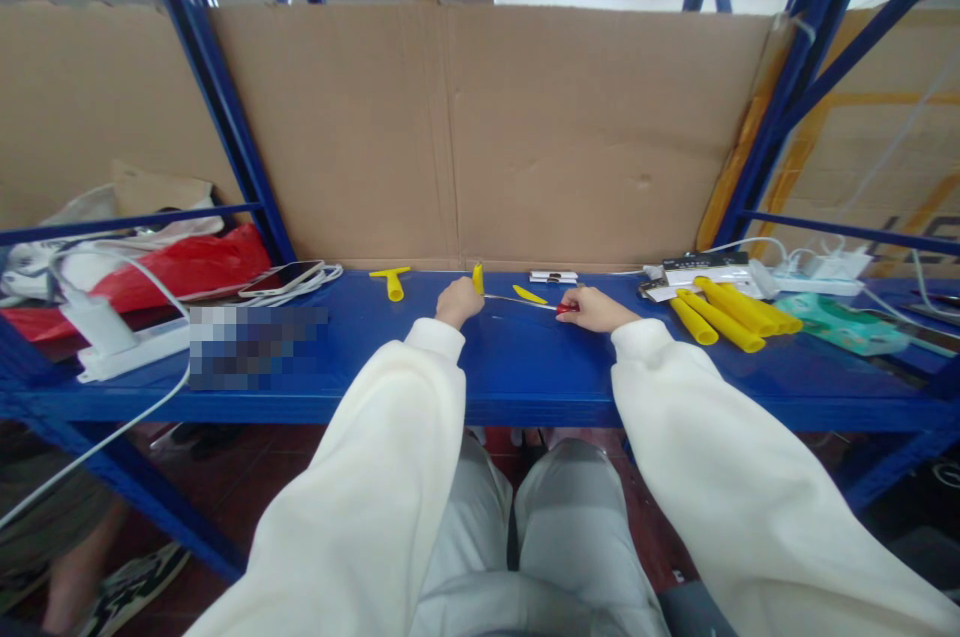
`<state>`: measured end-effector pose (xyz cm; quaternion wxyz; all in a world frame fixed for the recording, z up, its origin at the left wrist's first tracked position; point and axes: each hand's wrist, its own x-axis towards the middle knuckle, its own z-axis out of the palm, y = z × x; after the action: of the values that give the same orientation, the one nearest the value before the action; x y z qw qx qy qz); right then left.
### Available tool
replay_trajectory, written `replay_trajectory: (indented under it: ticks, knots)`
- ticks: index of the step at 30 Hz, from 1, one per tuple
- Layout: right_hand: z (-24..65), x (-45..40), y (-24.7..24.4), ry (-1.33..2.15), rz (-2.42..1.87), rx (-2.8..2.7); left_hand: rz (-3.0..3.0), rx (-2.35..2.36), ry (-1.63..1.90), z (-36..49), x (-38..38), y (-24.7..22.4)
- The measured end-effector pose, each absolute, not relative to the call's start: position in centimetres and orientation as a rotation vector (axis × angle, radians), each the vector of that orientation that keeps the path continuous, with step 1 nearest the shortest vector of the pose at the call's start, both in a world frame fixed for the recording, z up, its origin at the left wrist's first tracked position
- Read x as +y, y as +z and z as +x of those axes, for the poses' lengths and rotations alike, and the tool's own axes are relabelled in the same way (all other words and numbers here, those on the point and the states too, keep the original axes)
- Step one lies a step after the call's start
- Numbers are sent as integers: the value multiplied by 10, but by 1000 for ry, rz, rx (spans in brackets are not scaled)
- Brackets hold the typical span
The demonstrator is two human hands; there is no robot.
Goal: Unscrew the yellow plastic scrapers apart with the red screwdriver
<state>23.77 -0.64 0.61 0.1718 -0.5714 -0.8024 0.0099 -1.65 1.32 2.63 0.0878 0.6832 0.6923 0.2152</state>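
Observation:
My left hand (460, 302) is closed around a yellow plastic piece (478, 279), whose top stands up above the fingers; the rest is hidden in the grip. In my right hand (596, 309) is the red handle of a screwdriver (564, 310). Its long thin metal shaft points left and reaches to the left hand; whether the tip enters the yellow piece cannot be made out. Between the hands, slightly farther back, lies a small curved yellow piece (529, 295). Left of my left hand is a yellow T-shaped piece (393, 283).
Several yellow tubes (724, 317) lie on the right of the blue table (525, 377), beside a green plastic packet (840, 322). At the back lies a small white object (553, 277). A power strip (135, 347) and phone (281, 279) are left. Cardboard (562, 137) walls the back.

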Motion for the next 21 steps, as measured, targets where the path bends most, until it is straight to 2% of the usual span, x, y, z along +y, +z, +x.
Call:
replay_trajectory:
  ticks: [13, 21]
  knots:
    - [238, -8, 8, 32, -1630, -2263, 2275, 2092, 387, -15, 2, 18]
    - [242, -3, 5, 30, -1608, -2274, 2314, 1984, 464, -14, 2, 15]
